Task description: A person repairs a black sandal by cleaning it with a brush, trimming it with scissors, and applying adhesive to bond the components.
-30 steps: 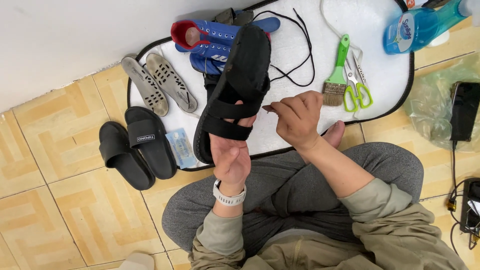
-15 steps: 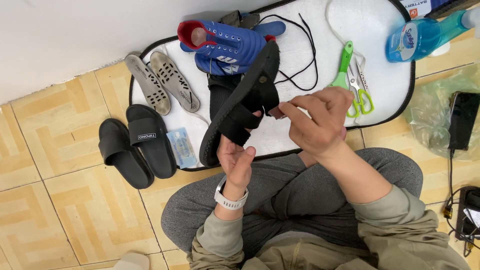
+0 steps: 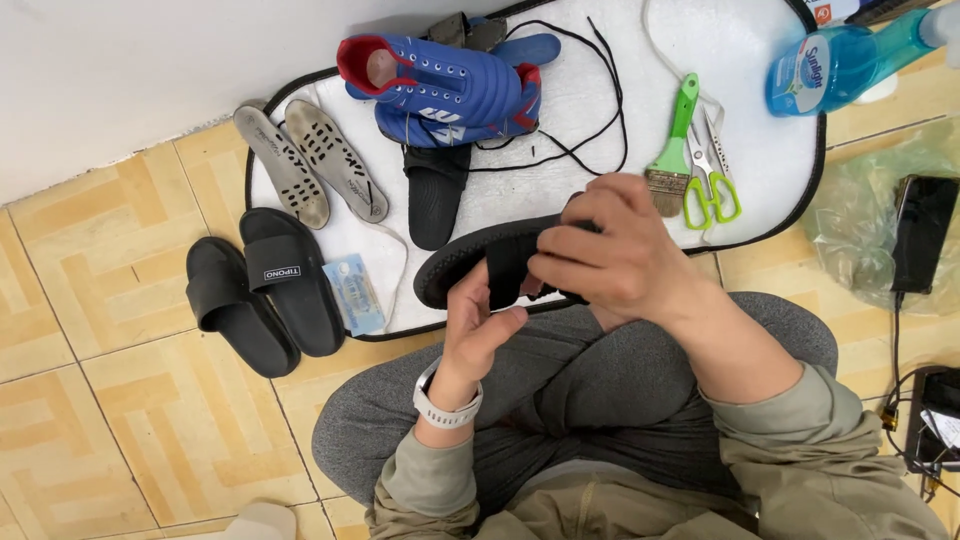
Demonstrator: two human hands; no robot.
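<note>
A black sandal (image 3: 470,262) lies sideways over my lap, held by both hands. My left hand (image 3: 478,325) supports it from below, fingers around its strap. My right hand (image 3: 615,255) covers its right half and grips the strap from above. Just beyond it a second black sandal (image 3: 436,195) rests on the white mat (image 3: 740,60), with a pair of blue lace-up shoes (image 3: 440,85) behind it and a loose black lace (image 3: 600,90) beside them.
Two grey insoles (image 3: 310,165) and a small packet (image 3: 355,292) lie on the mat's left part. A green brush (image 3: 672,140), green scissors (image 3: 712,180) and a blue spray bottle (image 3: 840,60) sit at right. Black slides (image 3: 260,295) stand on the tiled floor. A phone (image 3: 922,245) lies on a plastic bag.
The sandal has been swung down from nearly upright to lying sideways over my lap. My right hand has closed over its strap; the view has shifted down a little.
</note>
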